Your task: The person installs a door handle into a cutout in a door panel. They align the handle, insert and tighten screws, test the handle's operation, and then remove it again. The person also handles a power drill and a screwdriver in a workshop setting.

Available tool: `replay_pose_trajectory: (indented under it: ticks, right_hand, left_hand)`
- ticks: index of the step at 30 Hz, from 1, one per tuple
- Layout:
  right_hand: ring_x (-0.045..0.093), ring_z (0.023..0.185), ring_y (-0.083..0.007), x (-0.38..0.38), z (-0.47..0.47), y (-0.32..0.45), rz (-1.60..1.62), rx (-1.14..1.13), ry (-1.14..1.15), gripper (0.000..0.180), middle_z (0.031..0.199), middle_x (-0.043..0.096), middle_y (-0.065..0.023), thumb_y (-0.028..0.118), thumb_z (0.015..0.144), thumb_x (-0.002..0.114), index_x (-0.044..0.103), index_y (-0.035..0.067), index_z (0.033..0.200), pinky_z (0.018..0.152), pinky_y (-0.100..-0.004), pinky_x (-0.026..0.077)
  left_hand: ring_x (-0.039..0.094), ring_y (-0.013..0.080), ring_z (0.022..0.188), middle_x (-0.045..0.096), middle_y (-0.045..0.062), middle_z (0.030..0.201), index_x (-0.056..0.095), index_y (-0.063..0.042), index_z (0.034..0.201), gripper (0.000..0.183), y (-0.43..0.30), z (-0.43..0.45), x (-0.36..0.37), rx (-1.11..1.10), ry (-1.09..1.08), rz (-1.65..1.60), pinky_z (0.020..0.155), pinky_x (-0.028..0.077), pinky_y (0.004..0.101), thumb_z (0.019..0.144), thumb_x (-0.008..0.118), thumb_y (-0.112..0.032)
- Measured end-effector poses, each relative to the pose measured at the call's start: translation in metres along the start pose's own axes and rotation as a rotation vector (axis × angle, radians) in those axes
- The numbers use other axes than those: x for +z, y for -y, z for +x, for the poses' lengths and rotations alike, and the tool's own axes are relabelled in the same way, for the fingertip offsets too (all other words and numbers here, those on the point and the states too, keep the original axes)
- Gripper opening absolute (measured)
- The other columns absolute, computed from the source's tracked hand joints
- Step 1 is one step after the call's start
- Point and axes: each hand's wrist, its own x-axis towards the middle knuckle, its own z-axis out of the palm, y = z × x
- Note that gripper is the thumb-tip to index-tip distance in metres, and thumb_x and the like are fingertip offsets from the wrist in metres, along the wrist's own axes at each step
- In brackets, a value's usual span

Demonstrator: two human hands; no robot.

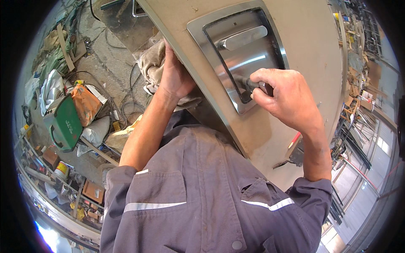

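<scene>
Before me lies a broad beige panel (303, 50) with a recessed stainless-steel plate (202, 28) set into it. A flat, rounded metal lever handle (245, 38) sits in the upper part of the recess. My right hand (286, 95) grips a short dark cylindrical part (265, 88) at the recess's lower right corner; its far end is hard to make out against the reflective steel. My left hand (177, 77) reaches under the panel's near-left edge (202, 95), palm turned up, with its fingers hidden beneath. Beside that hand is a bunched beige cloth (153, 63).
A red pencil (294, 139) and a dark, ragged scrap (292, 156) lie on the panel near my right forearm. To the left, a green metal case (65, 123), an orange bag (85, 104) and loose cables (129, 104) crowd the floor. Metal bars (356, 148) lie at right.
</scene>
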Motion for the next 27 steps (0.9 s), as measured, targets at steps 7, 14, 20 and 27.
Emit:
replay_pose_trajectory:
  ticks: [7, 14, 20, 27]
  right_hand:
    - [0.062, 0.062, -0.0293, 0.001, 0.003, 0.004, -0.02, 0.003, 0.018, 0.015, 0.073, 0.063, -0.0146, 0.006, 0.079, 0.067, 0.067, 0.001, 0.093, 0.06, -0.037, 0.05]
    - [0.06, 0.059, -0.028, -0.001, 0.006, 0.004, -0.02, 0.029, 0.049, 0.014, 0.07, 0.06, -0.0139, 0.007, 0.079, 0.067, 0.066, 0.002, 0.093, 0.059, -0.0366, 0.049]
    - [0.057, 0.057, -0.0243, 0.01, -0.002, 0.005, 0.071, 0.009, 0.019, 0.016, 0.066, 0.057, -0.0114, 0.01, 0.083, 0.069, 0.066, 0.005, 0.098, 0.058, -0.0356, 0.048]
    - [0.049, 0.056, -0.0207, 0.013, -0.006, 0.002, 0.159, 0.216, 0.036, 0.025, 0.063, 0.051, -0.0105, 0.015, 0.087, 0.07, 0.068, 0.002, 0.108, 0.058, -0.0331, 0.045]
  left_hand:
    - [0.045, 0.0326, 0.139, 0.047, 0.01, 0.154, 0.042, -0.014, 0.154, 0.091, 0.002, 0.005, -0.01, -0.063, 0.196, -0.251, 0.116, 0.039, 0.0549, 0.092, 0.047, -0.08]
    - [0.046, 0.0319, 0.139, 0.047, 0.01, 0.153, 0.042, -0.014, 0.154, 0.091, -0.001, 0.0, -0.002, -0.037, 0.014, -0.003, 0.115, 0.04, 0.0541, 0.092, 0.045, -0.08]
    - [0.047, 0.0311, 0.138, 0.048, 0.01, 0.153, 0.041, -0.014, 0.154, 0.091, 0.0, 0.001, 0.002, -0.004, -0.017, 0.012, 0.116, 0.04, 0.0528, 0.092, 0.045, -0.08]
    - [0.046, 0.0321, 0.139, 0.047, 0.011, 0.154, 0.041, -0.014, 0.155, 0.091, 0.001, 0.001, 0.0, -0.001, -0.003, -0.014, 0.116, 0.039, 0.0537, 0.092, 0.047, -0.08]
